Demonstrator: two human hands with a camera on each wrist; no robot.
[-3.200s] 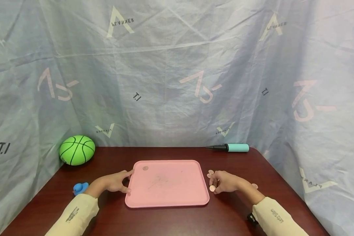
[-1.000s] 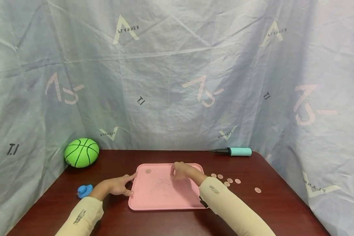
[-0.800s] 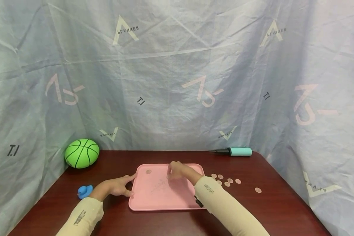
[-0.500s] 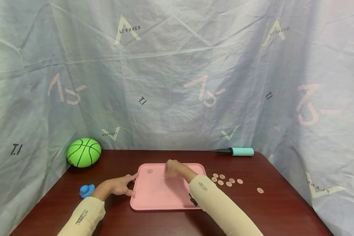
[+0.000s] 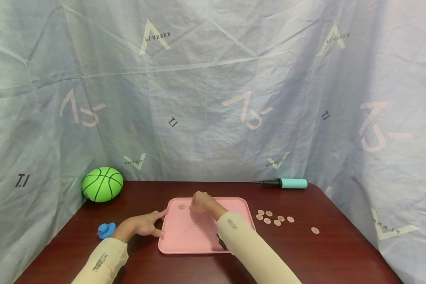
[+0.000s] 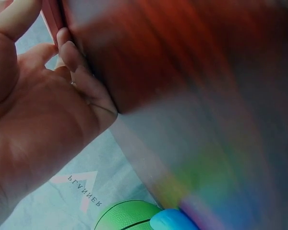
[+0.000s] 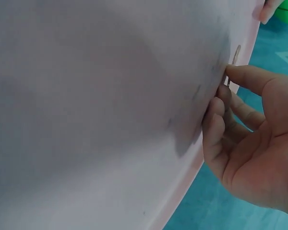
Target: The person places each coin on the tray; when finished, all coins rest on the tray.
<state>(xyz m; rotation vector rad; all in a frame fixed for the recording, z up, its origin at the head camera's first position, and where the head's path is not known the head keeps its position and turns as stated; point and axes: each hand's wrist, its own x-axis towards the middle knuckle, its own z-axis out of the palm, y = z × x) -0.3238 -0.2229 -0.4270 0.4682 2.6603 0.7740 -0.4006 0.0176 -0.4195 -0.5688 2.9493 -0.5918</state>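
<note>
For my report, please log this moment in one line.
right hand: pinches coin | left hand: touches tray | second coin: on tray | other coins: right of tray

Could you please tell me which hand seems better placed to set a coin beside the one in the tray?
Probably the right hand: it is over the pink tray, near the coin lying there, and appears to pinch a second coin. The left hand touches the tray's left edge.

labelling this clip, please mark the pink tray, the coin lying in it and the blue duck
Pink tray [image 5: 185, 243]: head view, bare floor near its front
Coin [image 5: 182, 207]: head view, middle of its face
Blue duck [image 5: 108, 230]: head view, its body
</note>
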